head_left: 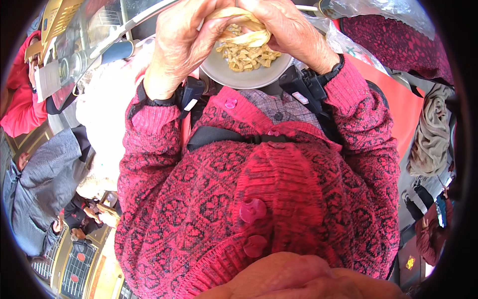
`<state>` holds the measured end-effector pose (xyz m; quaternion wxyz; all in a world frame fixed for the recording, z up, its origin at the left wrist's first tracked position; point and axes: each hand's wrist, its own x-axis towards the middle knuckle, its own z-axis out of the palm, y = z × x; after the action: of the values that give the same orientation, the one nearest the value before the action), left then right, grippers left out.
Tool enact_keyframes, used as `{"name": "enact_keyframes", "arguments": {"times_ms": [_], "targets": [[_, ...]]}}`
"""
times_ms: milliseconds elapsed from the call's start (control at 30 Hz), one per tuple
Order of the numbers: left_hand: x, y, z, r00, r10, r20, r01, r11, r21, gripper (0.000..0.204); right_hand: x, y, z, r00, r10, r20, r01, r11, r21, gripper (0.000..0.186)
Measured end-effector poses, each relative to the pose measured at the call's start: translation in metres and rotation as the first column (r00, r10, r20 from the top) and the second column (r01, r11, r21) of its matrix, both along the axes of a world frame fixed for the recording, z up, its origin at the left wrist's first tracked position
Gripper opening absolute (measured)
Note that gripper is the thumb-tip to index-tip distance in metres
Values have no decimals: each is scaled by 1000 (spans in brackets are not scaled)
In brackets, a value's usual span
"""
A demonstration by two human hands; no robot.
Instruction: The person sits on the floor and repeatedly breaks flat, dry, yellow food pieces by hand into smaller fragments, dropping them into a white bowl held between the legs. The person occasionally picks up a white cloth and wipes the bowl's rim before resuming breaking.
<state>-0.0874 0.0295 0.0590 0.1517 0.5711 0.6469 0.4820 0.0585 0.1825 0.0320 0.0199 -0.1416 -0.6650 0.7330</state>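
My left hand [180,44] and my right hand [293,31] are raised at the top of the head view, over a pale metal bowl [238,80]. Between them they hold a soft, pale yellow strip of food [257,38], bunched and looping down; its exact kind is unclear. Both sets of fingers are closed on it, though the fingertips are partly cut off by the upper edge. Inside the bowl lies a heap of small yellowish-brown chopped pieces [249,59]. Black straps with box-like devices sit on both wrists.
Clear plastic bags [383,12] and dark red patterned cloth [398,47] lie beyond my right hand. To the left are a glass jar [72,67] and a yellow plastic basket [56,17]. Other people in red [27,112] and grey clothing [47,172] are at the left.
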Motion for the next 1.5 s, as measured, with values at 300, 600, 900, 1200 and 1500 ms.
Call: {"name": "enact_keyframes", "arguments": {"times_ms": [300,600,900,1200,1500], "targets": [[12,5,7,840,-236,488,237,970,62,61,12,8,-11,923,-37,-383,213,879,427,34],[11,4,-19,732,-180,657,321,942,-99,43,6,-4,-21,938,-171,-302,205,975,84,53],[23,6,-22,129,-256,958,317,926,205,62,19,8,-30,873,-354,-336,436,876,207,73],[14,3,-7,210,-82,974,114,992,59,66,43,38,-55,905,-325,-274,418,793,442,35],[24,1,4,667,346,660,-85,915,-394,22,29,26,-40,986,-129,-103,144,977,155,23]]}}
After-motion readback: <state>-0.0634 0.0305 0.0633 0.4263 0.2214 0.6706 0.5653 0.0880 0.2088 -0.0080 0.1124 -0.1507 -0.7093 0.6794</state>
